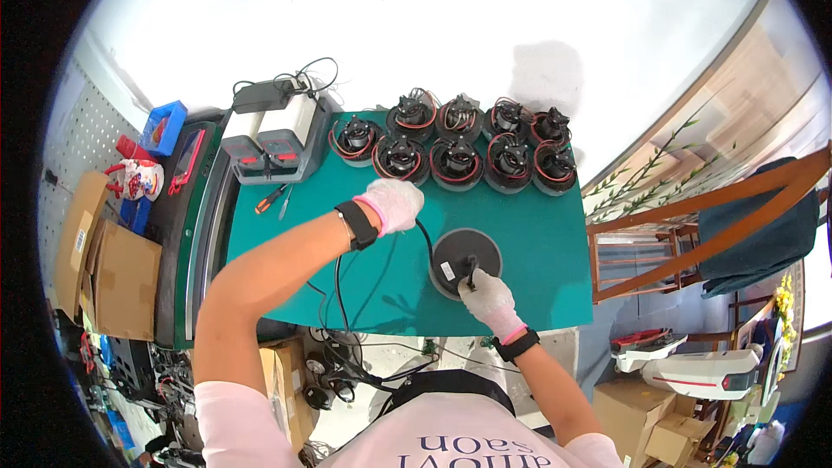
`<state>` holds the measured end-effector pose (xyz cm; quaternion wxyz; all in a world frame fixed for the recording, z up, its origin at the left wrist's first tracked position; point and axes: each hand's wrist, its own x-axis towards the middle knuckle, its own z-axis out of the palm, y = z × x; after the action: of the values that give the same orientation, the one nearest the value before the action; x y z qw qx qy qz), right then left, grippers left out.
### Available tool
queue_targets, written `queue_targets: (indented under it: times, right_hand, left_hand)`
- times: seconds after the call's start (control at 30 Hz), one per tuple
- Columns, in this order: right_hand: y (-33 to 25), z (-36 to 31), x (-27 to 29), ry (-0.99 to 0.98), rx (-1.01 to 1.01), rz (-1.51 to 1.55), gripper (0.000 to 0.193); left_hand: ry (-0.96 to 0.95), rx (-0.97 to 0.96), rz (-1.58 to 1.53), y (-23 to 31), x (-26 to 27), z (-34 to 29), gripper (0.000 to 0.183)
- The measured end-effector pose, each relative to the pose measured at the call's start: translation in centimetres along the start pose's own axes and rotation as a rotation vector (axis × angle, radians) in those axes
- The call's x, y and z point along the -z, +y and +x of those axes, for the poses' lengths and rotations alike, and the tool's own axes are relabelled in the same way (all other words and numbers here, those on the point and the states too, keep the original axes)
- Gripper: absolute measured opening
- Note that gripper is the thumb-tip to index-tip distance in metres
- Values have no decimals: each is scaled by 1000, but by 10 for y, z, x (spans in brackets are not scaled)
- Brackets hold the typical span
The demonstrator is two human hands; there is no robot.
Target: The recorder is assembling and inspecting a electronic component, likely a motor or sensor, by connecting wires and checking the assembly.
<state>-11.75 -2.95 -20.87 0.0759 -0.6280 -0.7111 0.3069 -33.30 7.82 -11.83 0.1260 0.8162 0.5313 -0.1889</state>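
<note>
A dark grey round base (446, 247) with a small white label lies on the green mat (303, 251), in front of me. From its middle rises a black cable (427, 238) that loops up to my left hand. My left hand (396, 204), in a white glove, is closed around that cable, above and to the left of the base. My right hand (489, 302), gloved too, pinches the black cable close to the base's middle. Its fingers cover the exact spot where the cable meets the base.
Several black round motor units (457, 160) with red wires stand in two rows along the mat's far side. A grey and white twin-bay device (282, 143) sits far left, with an orange-handled screwdriver (270, 199) before it. A wooden chair (646, 260) stands right.
</note>
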Motion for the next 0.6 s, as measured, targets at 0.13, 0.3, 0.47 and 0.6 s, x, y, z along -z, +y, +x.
queue_targets:
  times: [0.13, 0.3, 0.47, 0.6]
  right_hand:
    - [2, 4, -1, -27, 23, -43, 25]
    - [8, 6, 5, -61, 147, -29, 28]
    - [22, 14, 3, -112, 250, 74, 27]
    - [45, 28, 7, -394, 445, 352, 25]
  left_hand:
    - [12, 7, -185, 4, 13, 0, 31]
    - [-39, 60, -728, 49, 18, 20, 39]
    - [-185, 184, -1235, 98, 8, 35, 30]
    - [-289, 118, -1230, 126, -11, 30, 38]
